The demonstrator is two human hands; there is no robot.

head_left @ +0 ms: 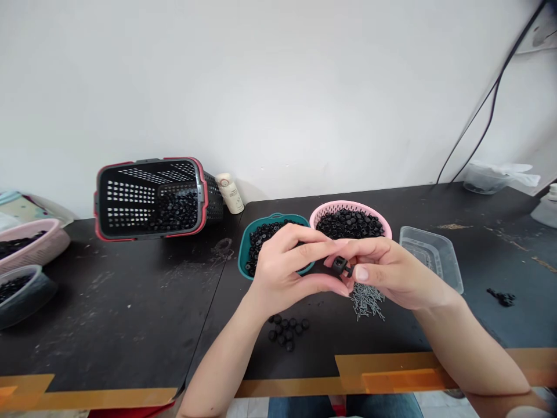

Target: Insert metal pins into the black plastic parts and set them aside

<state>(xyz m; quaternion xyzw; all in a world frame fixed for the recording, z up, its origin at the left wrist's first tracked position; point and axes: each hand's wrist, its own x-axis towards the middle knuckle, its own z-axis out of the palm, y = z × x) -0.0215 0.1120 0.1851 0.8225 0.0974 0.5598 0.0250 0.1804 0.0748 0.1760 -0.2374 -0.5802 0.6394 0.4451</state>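
Both hands meet over the black table (130,302) and pinch one small black plastic part (340,266) between them. My left hand (287,264) grips it from the left with thumb and fingers closed. From the right, my right hand (391,270) closes its fingertips on the same part. Just below the right hand lies a heap of small metal pins (369,301). Several finished black pieces (287,331) sit on the table under the left hand. Behind the hands stand a teal basket (246,241) and a pink basket (350,207), both holding black parts.
A black and red crate (150,197) lies on its side at the back left beside a small white bottle (230,194). A clear tub (430,252) stands right of the pink basket. At the left edge are another pink basket (32,241) and a clear bowl (21,290). Orange tape (391,371) marks the front edge.
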